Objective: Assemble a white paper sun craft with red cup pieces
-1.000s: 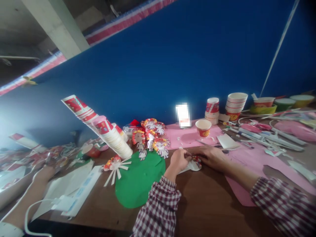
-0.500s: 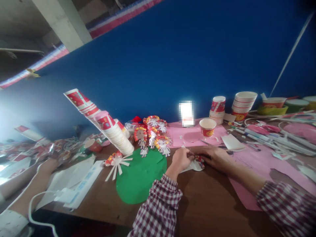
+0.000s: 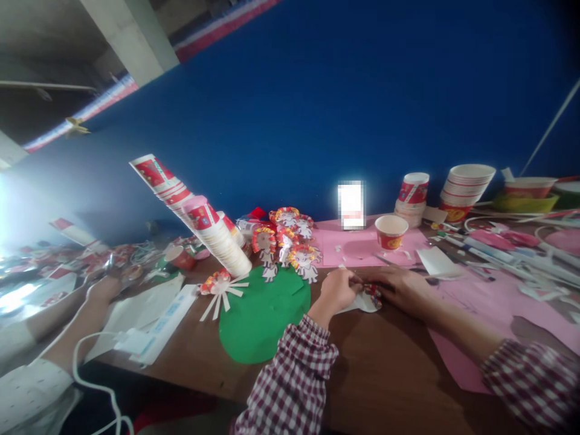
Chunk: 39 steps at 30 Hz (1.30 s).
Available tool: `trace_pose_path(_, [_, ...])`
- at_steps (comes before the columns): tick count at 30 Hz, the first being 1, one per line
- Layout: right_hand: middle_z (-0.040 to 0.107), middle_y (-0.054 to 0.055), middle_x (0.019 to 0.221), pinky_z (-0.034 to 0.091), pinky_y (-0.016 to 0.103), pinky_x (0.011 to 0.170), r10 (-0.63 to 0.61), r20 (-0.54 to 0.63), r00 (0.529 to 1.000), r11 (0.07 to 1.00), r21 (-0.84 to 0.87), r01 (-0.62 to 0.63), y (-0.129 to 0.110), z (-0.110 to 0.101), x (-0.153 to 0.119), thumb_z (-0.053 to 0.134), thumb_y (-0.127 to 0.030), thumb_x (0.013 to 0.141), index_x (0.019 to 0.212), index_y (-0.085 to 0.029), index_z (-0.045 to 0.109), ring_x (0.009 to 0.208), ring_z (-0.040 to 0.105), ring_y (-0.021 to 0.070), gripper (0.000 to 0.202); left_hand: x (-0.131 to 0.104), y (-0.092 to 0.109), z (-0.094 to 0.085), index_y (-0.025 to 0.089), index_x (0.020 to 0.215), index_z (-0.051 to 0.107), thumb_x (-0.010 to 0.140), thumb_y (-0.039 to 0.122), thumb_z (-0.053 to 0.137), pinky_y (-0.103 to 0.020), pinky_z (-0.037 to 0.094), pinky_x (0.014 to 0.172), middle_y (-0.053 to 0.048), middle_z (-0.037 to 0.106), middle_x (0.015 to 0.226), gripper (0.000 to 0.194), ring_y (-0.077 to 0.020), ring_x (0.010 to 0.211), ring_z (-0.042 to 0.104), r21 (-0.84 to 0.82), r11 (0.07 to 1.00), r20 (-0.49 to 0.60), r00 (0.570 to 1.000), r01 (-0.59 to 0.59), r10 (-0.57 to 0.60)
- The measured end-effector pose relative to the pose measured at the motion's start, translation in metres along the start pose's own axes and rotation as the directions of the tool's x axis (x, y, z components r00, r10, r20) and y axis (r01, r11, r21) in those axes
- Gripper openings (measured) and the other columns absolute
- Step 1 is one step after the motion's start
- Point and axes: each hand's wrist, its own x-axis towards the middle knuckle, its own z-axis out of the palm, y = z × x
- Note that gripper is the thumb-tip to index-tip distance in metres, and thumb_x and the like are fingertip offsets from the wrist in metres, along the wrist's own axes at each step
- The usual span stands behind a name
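Observation:
My left hand (image 3: 339, 289) is closed on a small white paper piece (image 3: 361, 302) with a red patterned part, low over the brown table. From the right, my right hand (image 3: 399, 289) reaches to the same piece; its fingers are bent together at the red edge, and the fingertips are partly hidden. Left of my hands lies a green paper round (image 3: 263, 320). Several paper figures with red and yellow rims (image 3: 301, 260) stand or lie just behind it. A white-strip piece with a red top (image 3: 216, 282) rests at its left edge.
A tall leaning stack of cups (image 3: 212, 235) rises at left. Behind my hands are a paper cup (image 3: 391, 232) on pink paper (image 3: 335, 254) and more cup stacks (image 3: 466, 190). Pens and scraps lie right. At far left, another person's hands (image 3: 103, 290) work near a white cable.
The view has shifted slightly, so most things sit a little further right in the picture. Both my hands stay at the paper piece, with little visible change in their hold.

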Motion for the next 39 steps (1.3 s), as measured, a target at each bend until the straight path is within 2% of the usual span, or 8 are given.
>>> trace_pose_path(11, [0.064, 0.0, 0.115, 0.048, 0.036, 0.091, -0.004, 0.017, 1.0, 1.0, -0.005, 0.004, -0.0014, -0.0008, 0.0005, 0.051, -0.014, 0.082, 0.117, -0.029, 0.06, 0.105, 0.059, 0.0199, 0.039, 0.0002, 0.0006, -0.0006, 0.021, 0.094, 0.07, 0.078, 0.03, 0.058, -0.026, 0.049, 0.078, -0.003, 0.072, 0.092, 0.022, -0.017, 0.084, 0.065, -0.008, 1.0, 0.008, 1.0, 0.025, -0.025])
trace_pose_path(23, [0.065, -0.001, 0.113, 0.05, 0.034, 0.085, 0.054, 0.026, 0.998, 0.998, -0.018, -0.054, 0.001, 0.0019, -0.0005, 0.053, -0.016, 0.083, 0.114, -0.031, 0.061, 0.101, 0.061, 0.0196, 0.036, 0.0006, -0.0008, 0.0002, 0.021, 0.095, 0.07, 0.078, 0.033, 0.058, -0.027, 0.049, 0.078, -0.004, 0.071, 0.093, 0.024, -0.0174, 0.085, 0.065, 0.003, 1.0, 0.015, 1.0, 0.026, -0.026])
trace_pose_path(35, [0.063, 0.0, 0.117, 0.048, 0.037, 0.09, 0.017, 0.054, 0.998, 1.0, -0.011, -0.017, -0.0008, -0.0006, 0.0012, 0.052, -0.013, 0.082, 0.117, -0.03, 0.06, 0.106, 0.058, 0.0201, 0.039, 0.0011, -0.0012, 0.0009, 0.022, 0.094, 0.07, 0.078, 0.032, 0.057, -0.026, 0.05, 0.078, -0.003, 0.071, 0.092, 0.022, -0.017, 0.085, 0.065, 0.007, 0.999, 0.012, 0.999, 0.037, -0.037])
trace_pose_path(39, [0.065, 0.002, 0.114, 0.049, 0.038, 0.089, 0.014, 0.017, 1.0, 1.0, 0.0, -0.014, -0.0005, -0.0007, 0.001, 0.053, -0.017, 0.083, 0.115, -0.028, 0.061, 0.104, 0.059, 0.0213, 0.035, 0.0001, 0.0001, -0.0002, 0.022, 0.095, 0.07, 0.079, 0.032, 0.058, -0.026, 0.05, 0.079, -0.003, 0.071, 0.093, 0.023, -0.0172, 0.085, 0.064, 0.012, 0.999, 0.012, 0.999, 0.033, -0.033])
